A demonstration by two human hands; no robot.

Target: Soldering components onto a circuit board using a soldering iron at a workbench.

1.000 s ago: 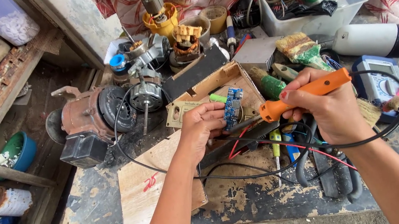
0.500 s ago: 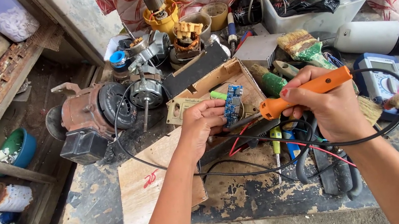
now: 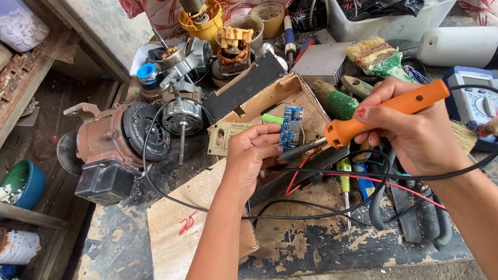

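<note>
Two hands are working over the cluttered table [image 3: 318,248]. Your left hand [image 3: 255,159] is pinching a small blue circuit board [image 3: 291,128] upright between its fingertips, holding it above a shallow cardboard box [image 3: 269,101]. Your right hand [image 3: 415,131] is gripping the orange handle of a soldering iron [image 3: 383,113], fingers wrapped fully around it, and its metal tip is pointing at the board's lower edge, seemingly touching it. A multimeter [image 3: 477,100] is lying just behind your right hand, and an electric motor [image 3: 182,113] is sitting left of the box.
</note>
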